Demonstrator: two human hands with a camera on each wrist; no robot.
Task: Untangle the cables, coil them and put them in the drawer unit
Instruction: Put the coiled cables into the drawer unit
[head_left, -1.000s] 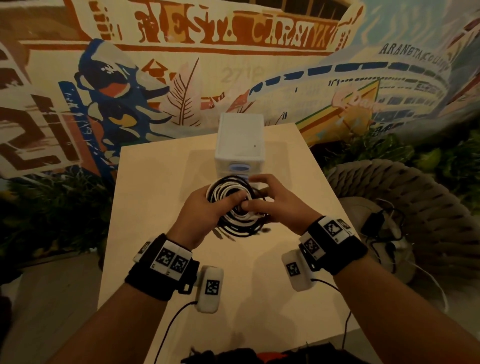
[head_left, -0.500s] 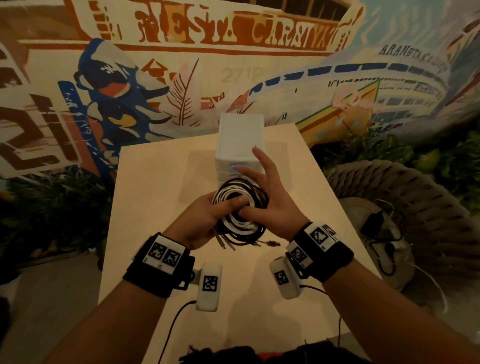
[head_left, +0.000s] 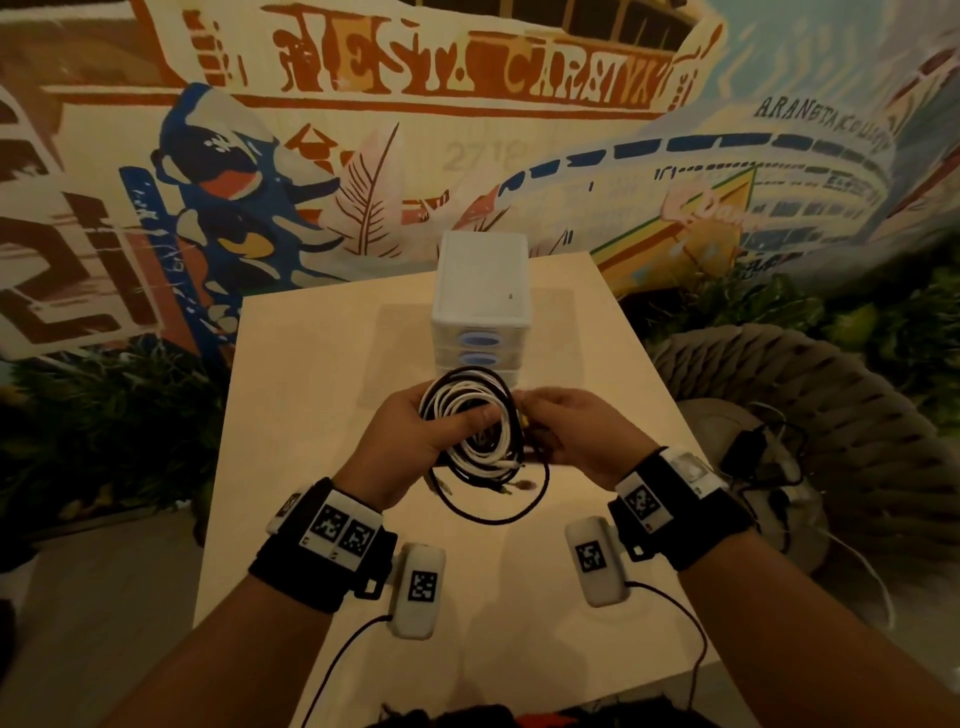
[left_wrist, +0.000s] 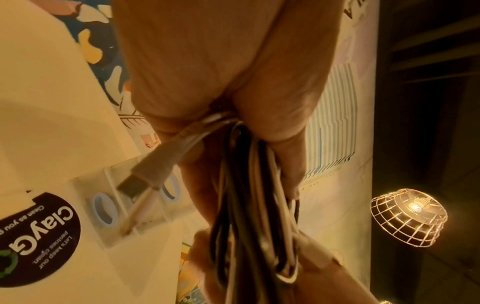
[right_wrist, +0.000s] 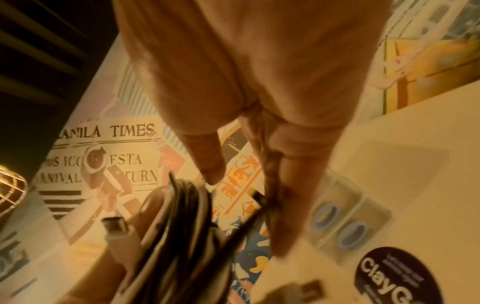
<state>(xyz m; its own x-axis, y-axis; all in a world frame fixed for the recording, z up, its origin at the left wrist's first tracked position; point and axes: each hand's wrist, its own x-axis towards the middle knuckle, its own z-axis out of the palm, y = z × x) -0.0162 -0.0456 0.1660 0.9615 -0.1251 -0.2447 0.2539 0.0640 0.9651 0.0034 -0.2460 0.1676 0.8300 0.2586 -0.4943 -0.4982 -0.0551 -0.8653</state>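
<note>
A coil of black and white cables hangs above the table, in front of the white drawer unit, whose blue-handled drawers look shut. My left hand grips the coil, thumb across its front and fingers behind. One black loop droops below the coil. My right hand is at the coil's right edge, its curled fingers pinching a black cable end. In the left wrist view the cables run under my palm and a USB plug sticks out.
A round dark sticker lies on the table near the drawer unit. A woven chair with loose chargers stands to the right of the table. A mural wall is behind, and a caged lamp glows.
My right hand, earlier spread flat over the coil toward the drawer unit, has drawn back to the coil's right side and curled onto a black cable. A black loop now hangs lower.
</note>
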